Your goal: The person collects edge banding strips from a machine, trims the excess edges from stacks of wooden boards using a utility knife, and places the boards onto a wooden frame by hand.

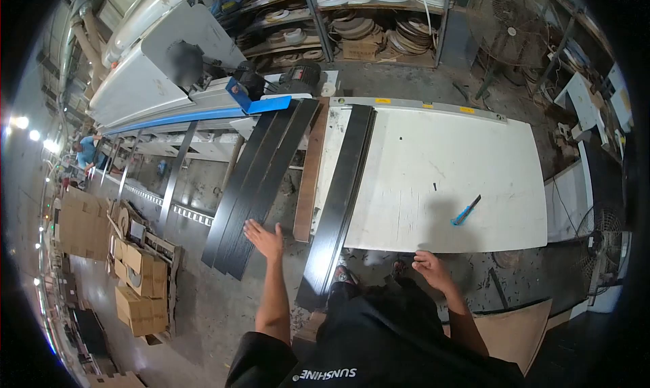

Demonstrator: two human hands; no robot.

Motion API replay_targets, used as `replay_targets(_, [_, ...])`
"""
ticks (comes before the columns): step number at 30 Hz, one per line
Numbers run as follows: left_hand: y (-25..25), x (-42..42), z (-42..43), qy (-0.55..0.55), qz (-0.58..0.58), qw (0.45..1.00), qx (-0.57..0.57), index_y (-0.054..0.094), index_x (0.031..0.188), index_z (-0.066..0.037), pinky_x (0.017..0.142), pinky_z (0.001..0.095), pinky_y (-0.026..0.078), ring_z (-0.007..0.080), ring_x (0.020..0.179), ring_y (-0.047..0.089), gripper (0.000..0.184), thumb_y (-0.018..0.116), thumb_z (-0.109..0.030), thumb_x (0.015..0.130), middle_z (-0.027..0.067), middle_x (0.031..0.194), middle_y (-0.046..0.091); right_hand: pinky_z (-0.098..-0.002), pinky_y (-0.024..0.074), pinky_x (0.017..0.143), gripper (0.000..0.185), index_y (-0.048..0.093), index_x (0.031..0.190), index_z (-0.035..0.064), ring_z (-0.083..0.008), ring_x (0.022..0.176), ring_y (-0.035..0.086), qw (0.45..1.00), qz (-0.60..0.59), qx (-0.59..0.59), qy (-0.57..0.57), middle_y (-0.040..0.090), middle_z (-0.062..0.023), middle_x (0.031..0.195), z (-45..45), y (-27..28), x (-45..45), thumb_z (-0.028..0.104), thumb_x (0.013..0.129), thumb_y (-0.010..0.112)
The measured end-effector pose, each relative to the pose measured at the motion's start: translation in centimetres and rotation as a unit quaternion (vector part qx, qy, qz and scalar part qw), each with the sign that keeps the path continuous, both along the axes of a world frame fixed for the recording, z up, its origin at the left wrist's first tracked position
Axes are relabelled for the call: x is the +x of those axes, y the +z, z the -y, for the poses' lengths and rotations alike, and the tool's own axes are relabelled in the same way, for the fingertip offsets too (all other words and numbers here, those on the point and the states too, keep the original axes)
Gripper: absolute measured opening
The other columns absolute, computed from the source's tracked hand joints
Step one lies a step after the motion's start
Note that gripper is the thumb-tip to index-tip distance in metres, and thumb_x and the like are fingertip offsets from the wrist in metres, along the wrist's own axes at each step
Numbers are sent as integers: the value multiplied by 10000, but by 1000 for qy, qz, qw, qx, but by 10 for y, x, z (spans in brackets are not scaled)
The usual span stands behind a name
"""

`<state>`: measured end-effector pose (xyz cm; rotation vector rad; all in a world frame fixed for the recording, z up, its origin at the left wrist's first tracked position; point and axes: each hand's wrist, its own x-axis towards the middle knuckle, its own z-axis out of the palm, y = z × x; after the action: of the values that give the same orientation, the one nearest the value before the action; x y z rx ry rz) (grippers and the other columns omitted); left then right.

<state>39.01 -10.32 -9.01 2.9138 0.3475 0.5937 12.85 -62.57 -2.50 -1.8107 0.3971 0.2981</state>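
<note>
My left hand is stretched out flat over the near part of several dark wood-grain planks; whether it touches them I cannot tell. My right hand hangs just off the front edge of the white tabletop, fingers loosely bent and apart, holding nothing. On that tabletop lies a blue utility knife with a dark blade or tip. Between the hands, a stack of black planks lies along the tabletop's left side and juts past its front edge. A brown wooden strip runs beside the stack.
A metal straightedge with yellow labels borders the far edge. At the left stands a machine with a blue rail and a motor. Cardboard boxes, edging-roll shelves and a large fan surround the area. Another person is far left.
</note>
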Motion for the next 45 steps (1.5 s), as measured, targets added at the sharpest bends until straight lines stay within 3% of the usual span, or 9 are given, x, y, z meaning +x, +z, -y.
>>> replay_targets(4, [-15, -1, -28, -16, -157, 987, 35, 285, 1648, 103, 1344, 559, 151, 496, 1611, 233, 1108, 798, -519, 887, 338, 1708, 295, -372, 570, 1015, 637, 569, 1479, -17, -262, 1197, 733, 999, -38, 10, 7, 718, -211, 1378, -5, 18, -3, 400, 1036, 760])
replay_targets(8, [-8, -8, -30, -54, -140, 989, 10, 372, 1609, 58, 1282, 540, 265, 462, 1511, 386, 1061, 842, -514, 850, 298, 1612, 420, -377, 570, 1025, 608, 596, 1437, -27, -275, 1194, 747, 997, -17, 72, -32, 745, -195, 1332, -17, 17, -8, 403, 1038, 755])
replay_targets(15, [4, 22, -44, 41, -176, 984, -2, 533, 1460, -11, 1218, 531, 346, 438, 1450, 453, 936, 933, -476, 752, 265, 1534, 497, -364, 579, 998, 549, 600, 1416, -25, -248, 1158, 751, 996, -23, 79, -16, 752, -167, 1289, -21, 6, -17, 355, 1050, 752])
replay_targets(18, [13, 25, -34, 42, -211, 976, 26, 630, 1355, -3, 1179, 551, 384, 448, 1360, 517, 911, 973, -478, 657, 262, 1415, 570, -356, 583, 981, 546, 591, 1418, -30, -239, 1138, 753, 995, -3, 95, -20, 755, -163, 1269, -16, -13, -19, 342, 1052, 752])
replay_targets(22, [7, -3, -2, -30, -32, 988, -149, 694, 1250, 25, 1060, 558, 449, 473, 1232, 560, 893, 988, -457, 559, 263, 1226, 612, -361, 578, 993, 562, 574, 1439, -32, -233, 1148, 735, 994, -3, 105, -37, 741, -171, 1285, -6, -9, -17, 343, 1057, 748])
replay_targets(26, [21, -51, 46, -29, -24, 981, -190, 668, 1269, 68, 1094, 538, 444, 462, 1231, 556, 897, 984, -434, 596, 251, 1257, 593, -367, 559, 1031, 590, 564, 1469, -21, -234, 1193, 702, 994, -36, 96, -43, 717, -184, 1343, 6, -6, -24, 363, 1060, 744])
replay_targets(37, [17, -111, 131, -68, -55, 977, -194, 642, 1279, 22, 1082, 529, 445, 433, 1225, 541, 820, 984, -391, 659, 214, 1234, 566, -374, 574, 1010, 602, 570, 1451, -32, -274, 1186, 735, 996, -57, 63, -6, 729, -209, 1326, 1, 0, -9, 396, 1061, 733])
replay_targets(43, [29, -87, 99, -145, -39, 976, -157, 690, 1182, -13, 1021, 530, 455, 444, 1170, 569, 698, 922, -525, 767, 213, 1175, 622, -381, 564, 1030, 633, 549, 1481, -35, -281, 1204, 725, 996, -75, 49, 16, 718, -215, 1351, -6, 7, 3, 409, 1064, 722])
replay_targets(45, [18, -58, 52, -114, 18, 990, -87, 621, 1328, 19, 1081, 547, 434, 462, 1236, 552, 761, 872, -495, 827, 251, 1282, 609, -383, 561, 1034, 636, 544, 1490, -31, -282, 1204, 725, 996, -81, 37, 26, 718, -214, 1352, -11, 3, 3, 410, 1066, 718])
